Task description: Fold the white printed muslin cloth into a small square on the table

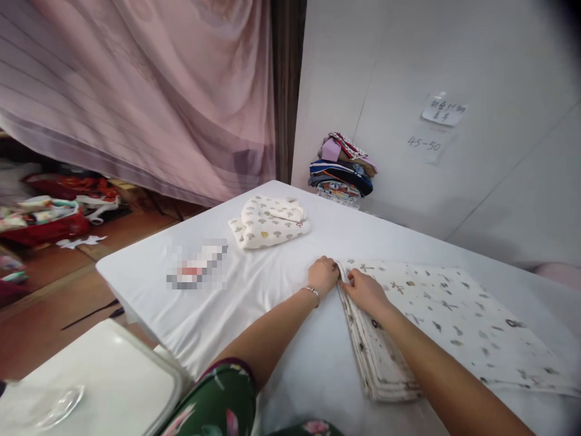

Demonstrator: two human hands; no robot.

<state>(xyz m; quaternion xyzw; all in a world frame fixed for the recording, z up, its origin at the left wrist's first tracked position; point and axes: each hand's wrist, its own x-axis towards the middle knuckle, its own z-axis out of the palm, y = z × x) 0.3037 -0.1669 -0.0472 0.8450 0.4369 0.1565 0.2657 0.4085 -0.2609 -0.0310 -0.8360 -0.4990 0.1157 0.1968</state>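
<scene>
White tbl [354, 236] holds part-folded cream cloth [445, 315] w/ sm. motifs.

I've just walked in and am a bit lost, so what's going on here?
A person's left hand and right hand both have a grip on the far left corner of an off-white fabric with small grey and brown prints, layered along its left edge. It lies on a white-covered table. Farther back, to the left, a folded off-white cloth with grey mushroom-like prints lies apart from both hands.
</scene>
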